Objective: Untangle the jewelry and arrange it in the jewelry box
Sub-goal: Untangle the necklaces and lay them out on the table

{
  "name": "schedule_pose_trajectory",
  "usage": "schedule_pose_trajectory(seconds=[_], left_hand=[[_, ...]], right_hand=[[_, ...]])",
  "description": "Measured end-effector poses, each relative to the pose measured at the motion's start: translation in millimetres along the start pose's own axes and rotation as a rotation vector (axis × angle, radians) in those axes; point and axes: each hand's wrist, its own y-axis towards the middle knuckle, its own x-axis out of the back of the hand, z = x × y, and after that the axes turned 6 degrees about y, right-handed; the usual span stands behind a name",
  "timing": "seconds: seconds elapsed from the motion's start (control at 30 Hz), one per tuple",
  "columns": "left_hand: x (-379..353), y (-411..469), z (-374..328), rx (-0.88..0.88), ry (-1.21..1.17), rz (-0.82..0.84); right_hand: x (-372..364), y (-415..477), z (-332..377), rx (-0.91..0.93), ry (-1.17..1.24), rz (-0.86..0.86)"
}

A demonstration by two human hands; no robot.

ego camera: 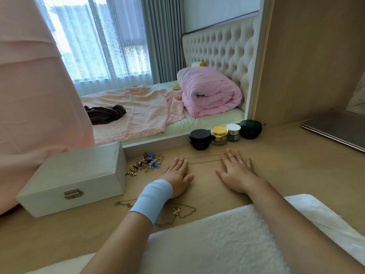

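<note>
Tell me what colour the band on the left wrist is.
Light blue. The band wraps the left wrist, plain in the head view.

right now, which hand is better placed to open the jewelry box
Left. The left hand lies flat nearer the closed jewelry box, whose latch faces the person; the right hand is farther off, past the thin chain.

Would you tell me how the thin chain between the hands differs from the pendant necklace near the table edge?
The thin chain is stretched straight between the left hand and right hand; the pendant necklace lies in loose bends. The necklace shows a pendant; the chain shows none. Both are gold-coloured.
</note>
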Motion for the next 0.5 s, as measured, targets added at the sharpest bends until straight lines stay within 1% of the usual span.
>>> schedule_pose_trajectory(seconds=[0.13,0.23,0.33,0.4,0.5], left_hand=[[14.9,-25.4,11.3,0.005,-0.112,-0.16],[23.9,-48.2,27.1,0.045,-0.184,-0.242],[22.5,-67.0,40.9,0.055,-0.17,-0.296],[17.8,-75.1,47.7,0.07,-0.154,-0.299],[6.7,-82.1,55.0,0.079,-0.157,-0.286]], right_hand=[[11.1,-13.8,18.5,0.106,0.022,-0.062],[18.3,-29.6,47.7,0.237,0.073,-0.083],[19.5,-45.6,80.0,0.324,0.196,-0.041],[14.2,-49.4,98.4,0.359,0.182,-0.004],[1.1,-48.4,115.4,0.364,0.142,0.085]])
